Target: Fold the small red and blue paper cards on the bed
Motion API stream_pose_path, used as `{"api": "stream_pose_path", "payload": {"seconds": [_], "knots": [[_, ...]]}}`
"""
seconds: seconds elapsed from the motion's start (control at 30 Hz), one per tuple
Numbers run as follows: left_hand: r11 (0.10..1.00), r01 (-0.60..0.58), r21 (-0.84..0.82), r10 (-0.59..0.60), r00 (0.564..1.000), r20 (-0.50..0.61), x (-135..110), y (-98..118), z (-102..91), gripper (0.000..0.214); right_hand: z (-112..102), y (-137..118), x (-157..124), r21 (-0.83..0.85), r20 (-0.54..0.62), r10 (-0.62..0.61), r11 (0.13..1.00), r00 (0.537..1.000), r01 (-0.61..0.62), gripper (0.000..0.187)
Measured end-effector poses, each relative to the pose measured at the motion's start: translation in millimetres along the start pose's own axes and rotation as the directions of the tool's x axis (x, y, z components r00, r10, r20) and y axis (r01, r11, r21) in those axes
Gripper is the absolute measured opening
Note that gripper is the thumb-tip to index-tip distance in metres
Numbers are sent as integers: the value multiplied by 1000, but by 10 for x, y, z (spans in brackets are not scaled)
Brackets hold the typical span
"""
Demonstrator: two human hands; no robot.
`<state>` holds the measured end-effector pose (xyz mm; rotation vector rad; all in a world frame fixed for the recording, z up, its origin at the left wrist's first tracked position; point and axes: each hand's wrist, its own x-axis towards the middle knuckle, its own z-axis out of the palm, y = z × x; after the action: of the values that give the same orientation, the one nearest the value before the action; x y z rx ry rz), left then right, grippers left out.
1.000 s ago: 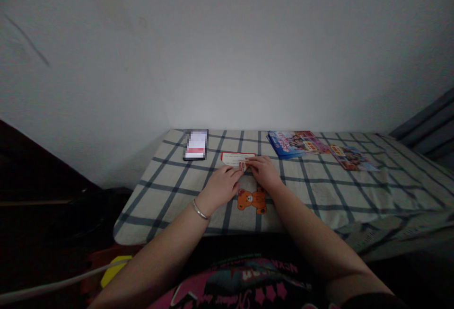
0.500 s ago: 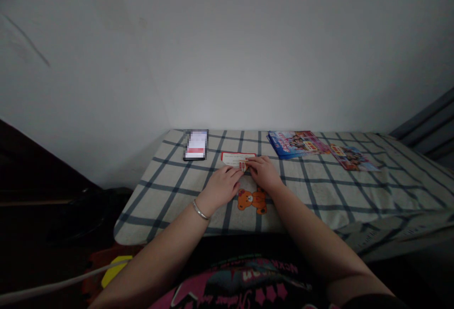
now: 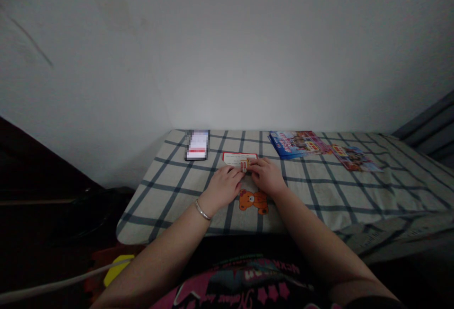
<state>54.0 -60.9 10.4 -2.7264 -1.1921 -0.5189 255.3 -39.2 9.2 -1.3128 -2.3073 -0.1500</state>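
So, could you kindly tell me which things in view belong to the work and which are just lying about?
In use:
red-edged paper, touched by the left hand and right hand

Apparently just lying about:
phone
glossy printed sheets
similar print to their right
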Motion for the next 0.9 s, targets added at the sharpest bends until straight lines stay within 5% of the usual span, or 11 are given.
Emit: {"api": "stream_pose_path", "payload": {"seconds": [0.57, 0.9], "knots": [[1000, 10, 13, -10, 1000, -10, -13, 7, 30, 28, -86, -130, 23, -63, 145, -25, 997, 989, 34, 28], [1000, 1, -5, -1, 1000, -8, -3, -10, 25, 28, -119, -173, 36, -215, 162, 132, 972, 978, -95, 30]]}}
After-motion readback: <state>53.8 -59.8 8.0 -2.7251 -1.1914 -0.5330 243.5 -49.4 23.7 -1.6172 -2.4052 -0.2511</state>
